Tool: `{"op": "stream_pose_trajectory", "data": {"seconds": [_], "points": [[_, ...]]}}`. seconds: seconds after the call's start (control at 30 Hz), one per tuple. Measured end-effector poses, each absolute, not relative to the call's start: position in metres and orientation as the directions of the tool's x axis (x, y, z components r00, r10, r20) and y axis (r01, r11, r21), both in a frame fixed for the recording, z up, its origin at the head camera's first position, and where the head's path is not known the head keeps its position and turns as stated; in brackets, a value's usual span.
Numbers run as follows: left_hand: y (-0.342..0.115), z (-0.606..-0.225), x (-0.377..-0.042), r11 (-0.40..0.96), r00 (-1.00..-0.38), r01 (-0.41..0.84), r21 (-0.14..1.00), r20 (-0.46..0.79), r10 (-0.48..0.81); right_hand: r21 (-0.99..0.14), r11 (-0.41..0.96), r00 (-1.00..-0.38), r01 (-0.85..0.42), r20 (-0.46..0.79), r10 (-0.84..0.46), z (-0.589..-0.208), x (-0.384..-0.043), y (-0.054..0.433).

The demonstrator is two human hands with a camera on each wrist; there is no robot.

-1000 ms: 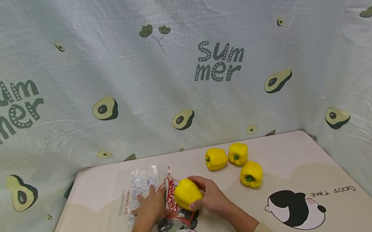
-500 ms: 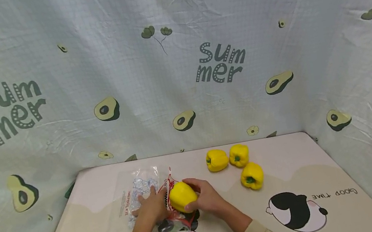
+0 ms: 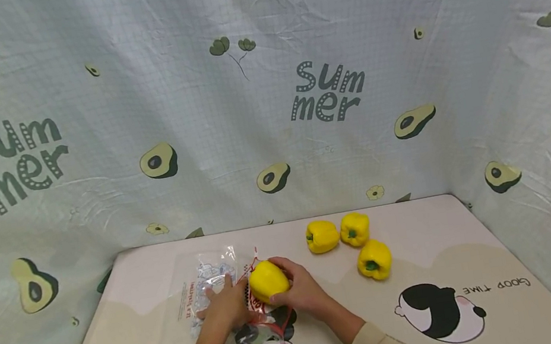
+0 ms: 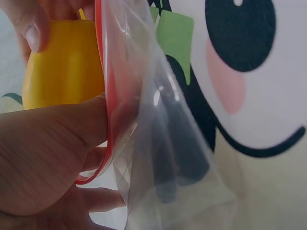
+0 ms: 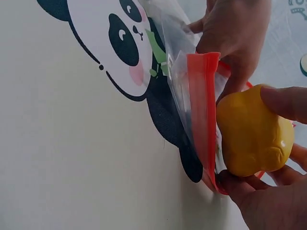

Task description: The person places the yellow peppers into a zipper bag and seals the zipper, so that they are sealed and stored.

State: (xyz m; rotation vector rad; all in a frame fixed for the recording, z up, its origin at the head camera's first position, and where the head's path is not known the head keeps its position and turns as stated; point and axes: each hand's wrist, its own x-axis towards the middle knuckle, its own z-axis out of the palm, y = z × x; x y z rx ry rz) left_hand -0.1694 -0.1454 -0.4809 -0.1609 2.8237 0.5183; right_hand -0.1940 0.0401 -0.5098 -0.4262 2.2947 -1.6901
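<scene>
**Blocky yellow bell pepper (image 3: 267, 280) at the mouth of the clear, red-rimmed plastic bag (image 5: 202, 105)**

Left hand (image 3: 228, 309): fingers spread, thumb at the rim; we see no grip on anything. Next to its right, the pepper sits between the hands, just outside the rim; we can't tell if they touch. Right hand (image 3: 302, 289) is nearer: thumb and fingers curl round the pepper, parted by its width. Long axis unclear to us. Skin reads smooth, softly lobed, evenly yellow.
</scene>
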Motion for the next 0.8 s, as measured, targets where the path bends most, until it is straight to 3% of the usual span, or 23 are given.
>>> {"op": "stream_pose_trajectory", "data": {"seconds": [0.23, 0.8], "points": [[-0.149, -0.479, -0.173, 0.910, -0.950, -0.168, 0.378, -0.308, -0.048, -0.925, 0.370, -0.926, -0.086, -0.063, -0.373, -0.508, -0.192, 0.034], [-0.151, -0.474, -0.173, 0.926, -0.953, -0.098, 0.366, -0.302, 0.019, -0.861, 0.493, -0.942, -0.124, -0.053, -0.331, -0.506, -0.195, 0.025]]}}
